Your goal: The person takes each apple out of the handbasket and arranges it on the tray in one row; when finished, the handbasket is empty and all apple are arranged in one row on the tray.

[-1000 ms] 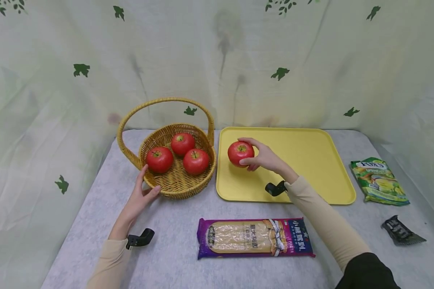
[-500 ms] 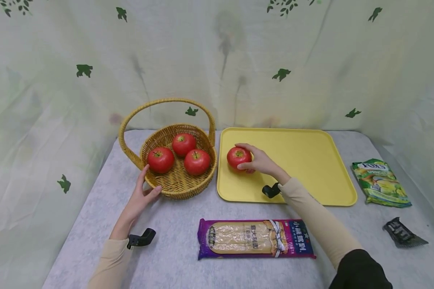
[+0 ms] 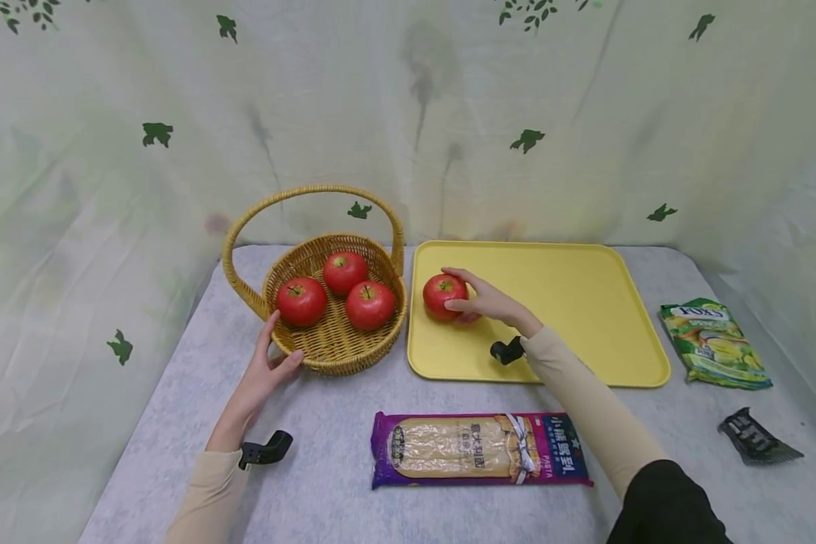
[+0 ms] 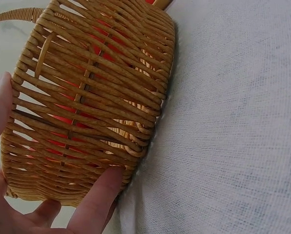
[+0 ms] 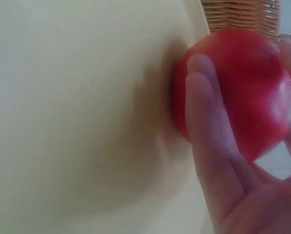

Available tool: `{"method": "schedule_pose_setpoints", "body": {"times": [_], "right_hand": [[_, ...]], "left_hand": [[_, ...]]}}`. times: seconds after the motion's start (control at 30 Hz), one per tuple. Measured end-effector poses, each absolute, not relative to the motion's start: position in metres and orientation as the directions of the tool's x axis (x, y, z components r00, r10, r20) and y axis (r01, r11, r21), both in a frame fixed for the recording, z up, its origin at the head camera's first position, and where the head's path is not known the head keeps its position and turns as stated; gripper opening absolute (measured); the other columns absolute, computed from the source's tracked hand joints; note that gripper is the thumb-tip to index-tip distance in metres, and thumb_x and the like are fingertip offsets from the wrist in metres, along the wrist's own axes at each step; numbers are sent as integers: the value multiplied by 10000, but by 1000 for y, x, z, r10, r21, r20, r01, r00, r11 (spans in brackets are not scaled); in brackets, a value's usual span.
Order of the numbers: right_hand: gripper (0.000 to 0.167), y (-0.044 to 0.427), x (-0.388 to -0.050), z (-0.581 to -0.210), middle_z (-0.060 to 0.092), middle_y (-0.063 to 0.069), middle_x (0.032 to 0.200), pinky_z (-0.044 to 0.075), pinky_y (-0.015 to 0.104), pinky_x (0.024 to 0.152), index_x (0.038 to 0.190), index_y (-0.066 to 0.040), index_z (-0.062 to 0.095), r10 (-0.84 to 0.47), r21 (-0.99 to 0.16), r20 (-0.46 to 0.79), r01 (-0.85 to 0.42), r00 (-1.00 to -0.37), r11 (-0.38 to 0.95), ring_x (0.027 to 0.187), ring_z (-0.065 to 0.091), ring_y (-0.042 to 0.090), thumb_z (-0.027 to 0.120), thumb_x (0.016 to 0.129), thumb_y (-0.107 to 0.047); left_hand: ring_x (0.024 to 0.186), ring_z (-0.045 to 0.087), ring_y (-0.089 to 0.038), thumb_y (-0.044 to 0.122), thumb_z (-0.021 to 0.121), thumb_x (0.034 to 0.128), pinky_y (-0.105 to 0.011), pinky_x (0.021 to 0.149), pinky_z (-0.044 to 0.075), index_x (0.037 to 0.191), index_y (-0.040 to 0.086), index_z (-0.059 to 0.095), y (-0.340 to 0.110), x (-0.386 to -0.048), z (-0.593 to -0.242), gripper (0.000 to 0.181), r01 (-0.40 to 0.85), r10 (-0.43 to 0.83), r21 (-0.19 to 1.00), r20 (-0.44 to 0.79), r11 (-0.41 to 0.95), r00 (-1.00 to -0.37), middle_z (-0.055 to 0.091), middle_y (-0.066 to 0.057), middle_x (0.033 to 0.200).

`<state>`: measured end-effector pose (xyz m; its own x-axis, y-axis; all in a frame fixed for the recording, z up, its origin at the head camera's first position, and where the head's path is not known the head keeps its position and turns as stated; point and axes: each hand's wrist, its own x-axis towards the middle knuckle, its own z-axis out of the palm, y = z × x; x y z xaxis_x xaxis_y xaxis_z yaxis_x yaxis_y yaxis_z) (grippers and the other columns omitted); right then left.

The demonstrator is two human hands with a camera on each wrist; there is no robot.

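A red apple point(image 3: 443, 295) is at the left end of the yellow tray point(image 3: 551, 317). My right hand point(image 3: 486, 301) grips it from the right, with thumb and fingers round its sides. In the right wrist view the apple point(image 5: 243, 92) is right beside its shadow on the tray; whether it bears on the tray I cannot tell. Left of the tray stands a wicker basket point(image 3: 326, 351) with three red apples inside. My left hand point(image 3: 255, 381) touches its near left side, thumb and fingers spread. Its fingers point(image 4: 96, 200) lie fairly straight against the weave in the left wrist view.
A purple pack of pasta point(image 3: 479, 449) lies in front of the tray. On the right are a green Fox's candy bag point(image 3: 714, 344) and a small black packet point(image 3: 758, 438). The basket's tall handle point(image 3: 313, 190) arches above its back side.
My right hand and the apple in it have shifted slightly left and down over the tray. The left hand and the basket have stayed in place.
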<state>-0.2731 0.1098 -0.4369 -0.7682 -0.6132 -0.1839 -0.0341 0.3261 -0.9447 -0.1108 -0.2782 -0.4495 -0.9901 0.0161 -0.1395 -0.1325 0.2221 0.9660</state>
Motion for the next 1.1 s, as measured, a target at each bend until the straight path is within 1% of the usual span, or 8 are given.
{"method": "schedule_pose_setpoints", "body": {"times": [0.13, 0.2, 0.37, 0.47, 0.63, 0.77, 0.9, 1.1], "right_hand": [[683, 113, -271, -425, 255, 211, 1482, 533, 499, 759, 1512, -154, 254, -610, -958, -126, -63, -783, 279, 802, 640, 439, 624, 938, -132], [659, 112, -270, -418, 254, 190, 1492, 535, 499, 750, 1498, -160, 295, -600, -967, -90, -76, -795, 245, 790, 640, 421, 631, 932, -114], [591, 101, -267, -397, 425, 157, 1382, 539, 450, 770, 1457, -139, 381, -623, -982, 11, -127, -782, 142, 858, 636, 381, 631, 925, -81], [568, 87, -264, -386, 478, 156, 1327, 521, 436, 825, 1441, -113, 404, -666, -985, 66, -156, -743, 77, 962, 621, 364, 624, 921, -48], [573, 57, -263, -380, 466, 215, 1342, 456, 426, 934, 1430, -46, 403, -756, -973, 116, -227, -644, 44, 1134, 533, 395, 632, 905, -19], [578, 34, -268, -385, 445, 219, 1373, 427, 411, 971, 1426, -21, 394, -818, -963, 90, -260, -568, 75, 1201, 477, 412, 636, 902, -36], [594, 15, -272, -386, 407, 240, 1413, 347, 412, 1048, 1430, 17, 369, -861, -962, 45, -254, -507, 99, 1283, 408, 366, 629, 897, -12], [568, -6, -280, -385, 404, 138, 1445, 311, 398, 1072, 1415, -20, 427, -891, -933, -32, -306, -454, 189, 1344, 328, 298, 635, 886, -39]], "left_hand": [[1321, 244, -513, 128, 548, 982, -146, 804, 449, 1540, 304, -37, -278, -110, -450, 828, -126, 23, 971, -134, 202, -991, -116, -74, 1566], [1321, 243, -510, 119, 546, 982, -144, 806, 449, 1541, 301, -37, -278, -110, -450, 827, -123, 25, 973, -130, 195, -991, -121, -72, 1565], [1324, 243, -504, 108, 538, 985, -153, 810, 458, 1541, 295, -40, -278, -109, -450, 824, -118, 29, 976, -126, 182, -992, -129, -74, 1563], [1324, 249, -499, 112, 534, 987, -171, 827, 461, 1541, 293, -43, -278, -109, -449, 820, -116, 31, 977, -124, 180, -992, -131, -70, 1563], [1323, 248, -502, 125, 537, 987, -168, 836, 456, 1542, 279, -42, -278, -109, -451, 816, -115, 31, 976, -123, 186, -992, -132, -77, 1562], [1327, 234, -504, 130, 540, 986, -143, 815, 451, 1542, 269, -38, -278, -109, -453, 814, -116, 29, 975, -123, 187, -992, -129, -85, 1560], [1329, 237, -496, 139, 539, 988, -155, 824, 454, 1541, 282, -35, -278, -110, -453, 810, -121, 31, 975, -129, 188, -991, -126, -82, 1560], [1333, 231, -497, 140, 531, 992, -155, 831, 449, 1540, 291, -32, -277, -110, -453, 800, -119, 37, 976, -127, 183, -991, -132, -78, 1560]]}}
